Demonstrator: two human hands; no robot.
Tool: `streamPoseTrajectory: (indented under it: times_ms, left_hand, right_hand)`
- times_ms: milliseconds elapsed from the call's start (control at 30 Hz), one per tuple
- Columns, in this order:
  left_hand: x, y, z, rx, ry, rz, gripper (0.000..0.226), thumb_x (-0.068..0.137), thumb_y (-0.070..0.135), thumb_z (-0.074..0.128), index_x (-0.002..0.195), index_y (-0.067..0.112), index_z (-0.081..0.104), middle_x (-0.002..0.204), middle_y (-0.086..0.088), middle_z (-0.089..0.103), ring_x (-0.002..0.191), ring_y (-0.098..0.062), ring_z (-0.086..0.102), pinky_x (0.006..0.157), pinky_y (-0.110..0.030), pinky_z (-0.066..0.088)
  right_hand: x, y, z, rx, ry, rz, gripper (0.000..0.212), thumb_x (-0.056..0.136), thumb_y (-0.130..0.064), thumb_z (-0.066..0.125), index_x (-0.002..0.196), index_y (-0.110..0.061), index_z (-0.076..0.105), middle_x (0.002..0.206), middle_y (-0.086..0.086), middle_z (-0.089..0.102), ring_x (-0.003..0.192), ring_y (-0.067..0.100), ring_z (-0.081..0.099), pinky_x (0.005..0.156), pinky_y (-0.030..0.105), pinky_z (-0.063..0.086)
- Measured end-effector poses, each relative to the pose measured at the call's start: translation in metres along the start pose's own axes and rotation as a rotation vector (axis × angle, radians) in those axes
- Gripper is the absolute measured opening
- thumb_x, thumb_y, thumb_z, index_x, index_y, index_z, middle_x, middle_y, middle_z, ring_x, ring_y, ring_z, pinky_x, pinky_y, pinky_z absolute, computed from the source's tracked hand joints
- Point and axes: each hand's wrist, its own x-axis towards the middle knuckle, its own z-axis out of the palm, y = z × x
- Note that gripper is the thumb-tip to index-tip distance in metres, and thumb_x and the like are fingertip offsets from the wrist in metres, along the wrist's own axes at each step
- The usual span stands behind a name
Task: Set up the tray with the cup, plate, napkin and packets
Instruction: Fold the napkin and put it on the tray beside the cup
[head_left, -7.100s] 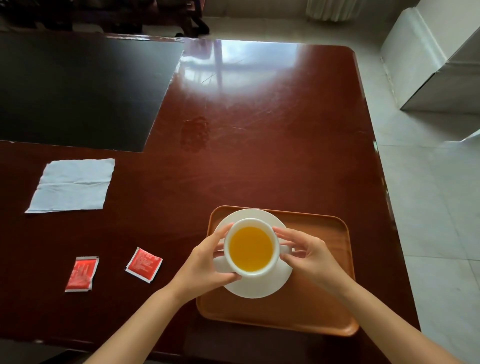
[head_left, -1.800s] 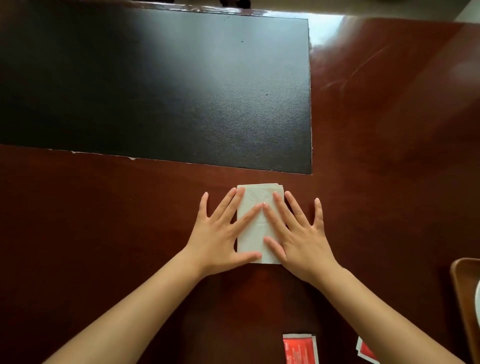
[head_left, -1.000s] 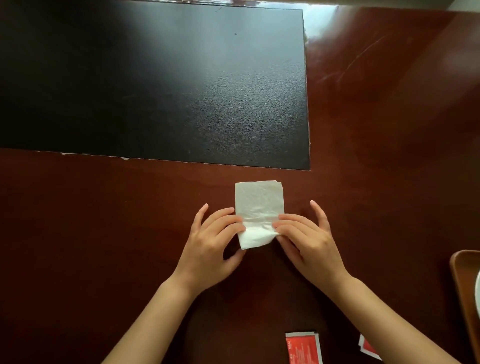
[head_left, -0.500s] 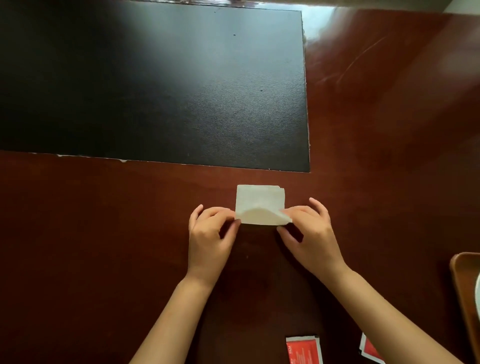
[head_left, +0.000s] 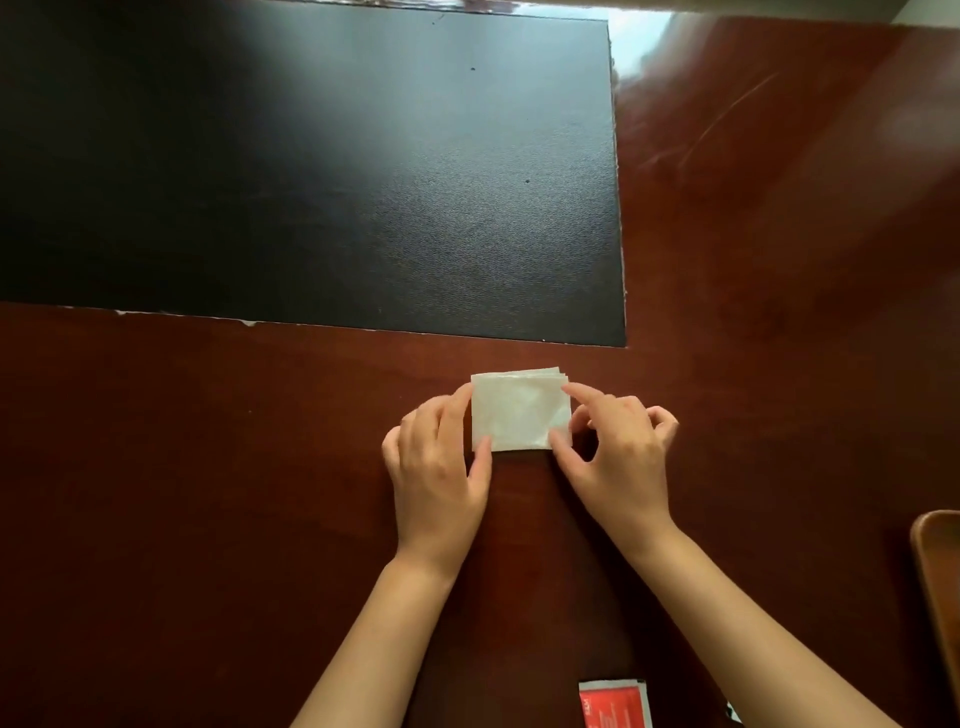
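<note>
The folded napkin lies flat on the wooden table, just below the black mat. My left hand pinches its left edge between thumb and fingers; my right hand pinches its right edge. One red packet lies near the bottom edge, the tray at far right.

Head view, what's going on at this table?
A person is folding a white napkin on the dark wooden table. The left hand and right hand pinch its side edges; it lies folded small. A red packet lies nearer the person, and the tray edge shows at right. The napkin is not yet on the tray.
</note>
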Motion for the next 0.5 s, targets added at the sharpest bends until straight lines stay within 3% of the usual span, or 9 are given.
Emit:
streamPoseTrajectory:
  times_ms: [100,200,333,500]
  left_hand:
    - [0.003,0.004,0.0,0.035,-0.053,0.115,0.052,0.09,0.02,0.049,0.14,0.016,0.034,0.144,-0.008,0.042,0.137,-0.021,0.031,0.109,-0.046,0.019]
    - [0.014,0.009,0.006,0.118,-0.279,0.198,0.053,0.095,0.028,0.025,0.147,0.024,0.014,0.157,0.0,0.015,0.144,-0.013,0.003,0.112,-0.05,0.001]
    - [0.019,0.001,0.018,0.274,-0.411,0.206,0.056,0.094,0.041,0.007,0.148,0.025,0.002,0.157,0.006,-0.004,0.143,-0.009,-0.01,0.112,-0.053,-0.008]
    - [0.023,-0.003,0.015,0.369,-0.436,0.248,0.057,0.092,0.046,0.002,0.145,0.028,-0.007,0.155,0.008,-0.008,0.143,-0.011,-0.007,0.108,-0.056,-0.015]
  right_hand:
    - [-0.002,-0.001,-0.001,-0.083,0.022,-0.101,0.038,0.077,-0.022,0.065,0.115,-0.022,0.059,0.116,-0.001,0.064,0.114,0.016,0.048,0.092,0.037,0.023]
    - [-0.001,-0.007,0.003,-0.188,-0.113,-0.175,0.041,0.091,-0.027,0.043,0.131,-0.02,0.048,0.143,0.0,0.045,0.138,0.021,0.029,0.107,0.054,0.012]
    - [-0.001,-0.01,0.012,-0.239,-0.359,-0.125,0.052,0.095,-0.038,0.018,0.144,-0.022,0.023,0.153,-0.004,0.025,0.143,0.017,0.009,0.109,0.059,-0.007]
    - [0.0,-0.006,0.013,-0.313,-0.415,-0.127,0.055,0.093,-0.043,0.012,0.145,-0.025,0.009,0.156,-0.007,0.014,0.143,0.016,0.005,0.107,0.057,-0.015]
